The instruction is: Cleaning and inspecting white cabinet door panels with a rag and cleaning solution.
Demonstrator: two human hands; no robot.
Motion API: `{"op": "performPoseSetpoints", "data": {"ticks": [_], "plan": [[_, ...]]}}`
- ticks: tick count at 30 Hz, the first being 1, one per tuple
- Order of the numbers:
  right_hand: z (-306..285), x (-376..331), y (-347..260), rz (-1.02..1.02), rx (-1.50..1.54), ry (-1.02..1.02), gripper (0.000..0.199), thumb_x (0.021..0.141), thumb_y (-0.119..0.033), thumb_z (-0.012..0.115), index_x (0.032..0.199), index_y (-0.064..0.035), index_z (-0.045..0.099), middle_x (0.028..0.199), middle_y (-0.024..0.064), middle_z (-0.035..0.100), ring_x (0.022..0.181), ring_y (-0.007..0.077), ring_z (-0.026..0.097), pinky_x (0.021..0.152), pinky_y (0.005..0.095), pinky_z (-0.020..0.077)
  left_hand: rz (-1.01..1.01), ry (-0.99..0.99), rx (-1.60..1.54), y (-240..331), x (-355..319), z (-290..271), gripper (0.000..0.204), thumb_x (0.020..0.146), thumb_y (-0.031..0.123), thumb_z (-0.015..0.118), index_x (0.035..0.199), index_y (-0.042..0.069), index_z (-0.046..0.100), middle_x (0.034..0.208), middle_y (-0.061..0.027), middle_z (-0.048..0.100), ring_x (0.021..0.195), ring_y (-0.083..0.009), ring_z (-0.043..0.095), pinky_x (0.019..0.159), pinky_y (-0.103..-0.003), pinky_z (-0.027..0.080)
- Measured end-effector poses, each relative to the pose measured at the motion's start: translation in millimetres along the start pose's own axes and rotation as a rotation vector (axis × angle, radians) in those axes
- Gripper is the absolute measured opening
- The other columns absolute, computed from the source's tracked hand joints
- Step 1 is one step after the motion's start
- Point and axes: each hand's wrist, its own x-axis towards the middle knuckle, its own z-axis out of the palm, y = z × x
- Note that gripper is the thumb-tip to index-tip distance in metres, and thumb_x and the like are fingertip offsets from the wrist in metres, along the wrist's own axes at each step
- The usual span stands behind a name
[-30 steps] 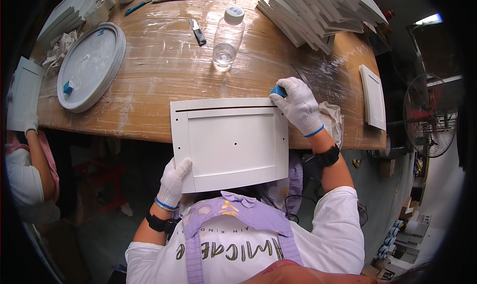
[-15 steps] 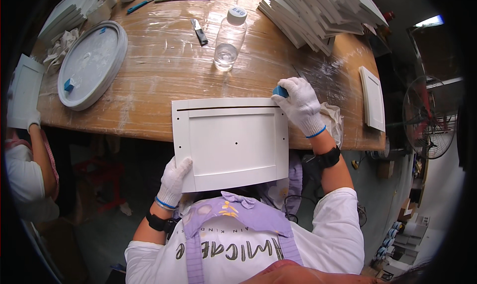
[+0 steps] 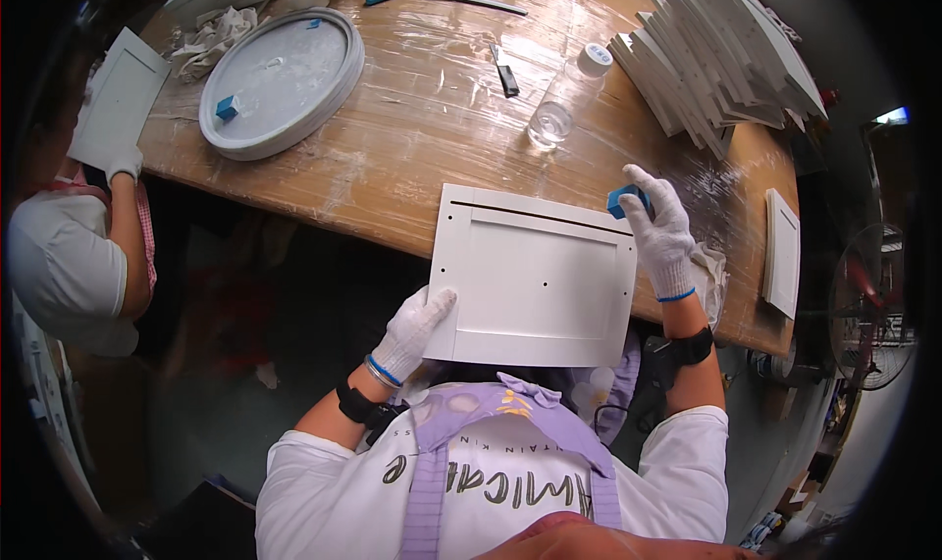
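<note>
A white rectangular panel (image 3: 535, 310) with a recessed middle, a dark slot along its far edge and several small holes leans between my lap and the table's near edge. My left hand (image 3: 416, 330), in a white knit glove, is closed on the panel's left edge, thumb on its face. My gloved right hand (image 3: 661, 234) pinches a small blue block (image 3: 626, 203) between thumb and fingers at the panel's far right corner. Whether the block touches the panel, I cannot tell.
Plastic film covers the wooden table (image 3: 412, 148). On it are a grey round lid (image 3: 265, 109) with blue pieces, a clear bottle (image 3: 567, 104), a black-handled blade (image 3: 505, 75), stacked white panels (image 3: 721, 65) and a cloth (image 3: 708, 271). At left a co-worker's gloved hand (image 3: 125, 162) holds another panel.
The whole view has swung, so the table's things sit farther right in it. My right thumb and fingers have spread a little around the blue block. My left hand keeps its hold.
</note>
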Motion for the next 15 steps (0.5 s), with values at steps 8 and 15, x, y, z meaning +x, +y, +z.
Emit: {"op": "performPoseSetpoints", "data": {"ticks": [8, 15], "plan": [[121.0, 42.8, -106.2, -0.318, 0.254, -0.055, 0.031, 0.084, -0.008, 0.071, 0.114, -0.0047, 0.063, 0.104, 0.0142, 0.063, 0.093, 0.0238, 0.064, 0.081, 0.0326, 0.0536, -0.052, -0.213, -0.284, 3.6, -6.2, -13.7, 0.045, 0.101, 0.034, 0.048, 0.126, -0.003, 0.052, 0.114, -0.0129, 0.065, 0.102, -0.0189, 0.064, 0.089, -0.032, 0.052], [224.3, 76.1, -225.5, -0.636, -0.023, -0.251, 0.055, 0.082, -0.017, 0.068, 0.131, -0.0055, 0.048, 0.130, 0.0195, 0.048, 0.114, 0.0375, 0.055, 0.093, 0.0415, 0.0497, -0.068, -0.382, -0.558, -15.9, -16.0, -18.3, 0.043, 0.097, 0.025, 0.051, 0.132, 0.000, 0.047, 0.128, -0.0118, 0.057, 0.117, -0.0204, 0.055, 0.103, -0.034, 0.040]]}}
